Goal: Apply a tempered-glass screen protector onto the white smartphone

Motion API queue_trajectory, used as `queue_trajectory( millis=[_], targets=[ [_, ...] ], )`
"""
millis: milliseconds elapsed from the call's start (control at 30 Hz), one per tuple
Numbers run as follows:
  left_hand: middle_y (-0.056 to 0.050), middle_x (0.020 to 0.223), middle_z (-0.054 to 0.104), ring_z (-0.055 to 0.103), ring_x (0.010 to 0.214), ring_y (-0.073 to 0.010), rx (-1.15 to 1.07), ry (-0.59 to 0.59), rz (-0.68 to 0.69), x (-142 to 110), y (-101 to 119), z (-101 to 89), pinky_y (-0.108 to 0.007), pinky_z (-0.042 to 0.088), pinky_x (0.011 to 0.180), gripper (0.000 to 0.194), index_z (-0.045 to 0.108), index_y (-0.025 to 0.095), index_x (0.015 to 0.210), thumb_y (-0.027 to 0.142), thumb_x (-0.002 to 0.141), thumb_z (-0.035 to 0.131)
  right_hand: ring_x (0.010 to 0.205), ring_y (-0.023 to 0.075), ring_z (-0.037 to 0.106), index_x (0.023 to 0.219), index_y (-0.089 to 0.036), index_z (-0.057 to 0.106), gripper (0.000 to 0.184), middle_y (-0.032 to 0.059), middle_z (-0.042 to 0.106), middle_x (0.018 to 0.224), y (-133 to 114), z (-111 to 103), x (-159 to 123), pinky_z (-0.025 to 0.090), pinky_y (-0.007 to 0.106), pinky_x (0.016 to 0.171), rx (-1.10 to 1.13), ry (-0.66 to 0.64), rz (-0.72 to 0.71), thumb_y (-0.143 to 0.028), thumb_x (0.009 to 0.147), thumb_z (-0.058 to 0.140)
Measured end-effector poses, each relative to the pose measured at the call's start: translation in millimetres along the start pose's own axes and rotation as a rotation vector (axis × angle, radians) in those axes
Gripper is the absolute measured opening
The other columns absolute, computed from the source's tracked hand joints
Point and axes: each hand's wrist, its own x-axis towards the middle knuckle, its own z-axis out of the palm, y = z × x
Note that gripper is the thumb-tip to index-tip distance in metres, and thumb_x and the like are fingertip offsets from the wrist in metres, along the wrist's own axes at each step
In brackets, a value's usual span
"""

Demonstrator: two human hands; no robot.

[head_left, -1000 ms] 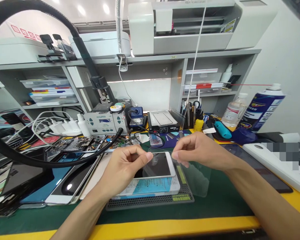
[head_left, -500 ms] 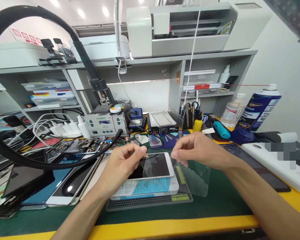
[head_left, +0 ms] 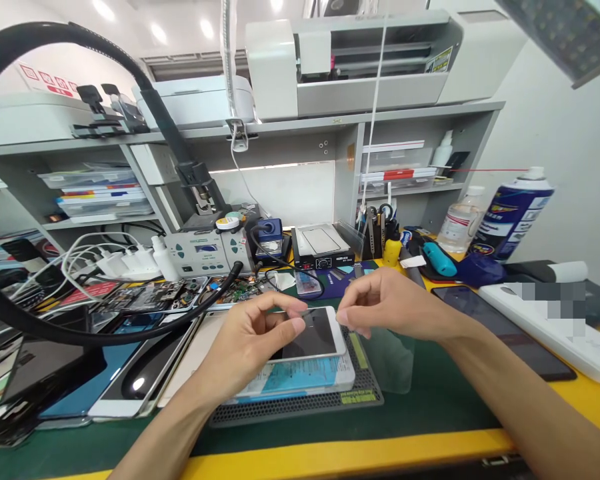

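A white-framed phone [head_left: 316, 337] with a dark screen lies face up on a white and light-blue box [head_left: 300, 379]. Over the phone's left part is my left hand [head_left: 260, 327], thumb and forefinger slightly apart with no object visible between them. At the phone's right end my right hand [head_left: 375, 303] has thumb and forefinger pinched together beside its edge; whatever they hold, if anything, is too small or clear to make out. Under the box is a grey perforated pad [head_left: 300, 410]. A clear sheet [head_left: 397, 367] lies to the right, partly behind the right hand.
Several phones and tablets, including a white-framed one [head_left: 130, 380], lie at left under a black hose [head_left: 145, 327]. Behind stand a grey soldering station [head_left: 207, 253] and a small black device [head_left: 325, 257]. At right are a spray can [head_left: 513, 213] and a white device [head_left: 545, 333].
My left hand has moved slightly right over the phone, and its thumb and forefinger have parted. The right hand has shifted a little left, still pinched. The view has turned slightly.
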Motion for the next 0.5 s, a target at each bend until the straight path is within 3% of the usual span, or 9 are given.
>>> queue_trajectory(
  millis=[133, 500],
  targets=[
    [0.008, 0.053, 0.038, 0.024, 0.05, -0.0078, 0.033, 0.046, 0.013, -0.8, 2.4, 0.7, -0.023, 0.017, 0.047, 0.025, 0.071, 0.018, 0.098, 0.039, 0.085, 0.073, 0.058, 0.0127, 0.057, 0.074, -0.016, 0.075, 0.019, -0.0003, 0.063, 0.06, 0.9, 0.3, 0.5, 0.044, 0.023, 0.056, -0.005, -0.01, 0.008, -0.033, 0.079, 0.073],
    [0.008, 0.051, 0.035, 0.025, 0.048, -0.0076, -0.012, 0.067, -0.006, 0.9, 1.0, -1.6, -0.023, 0.015, 0.045, 0.024, 0.07, 0.018, 0.09, 0.041, 0.084, 0.073, 0.058, 0.0125, 0.057, 0.076, -0.016, 0.075, 0.016, -0.0004, 0.064, 0.061, 0.9, 0.0, 0.2, 0.045, 0.023, 0.056, -0.007, -0.009, 0.017, -0.031, 0.08, 0.072]
  ],
)
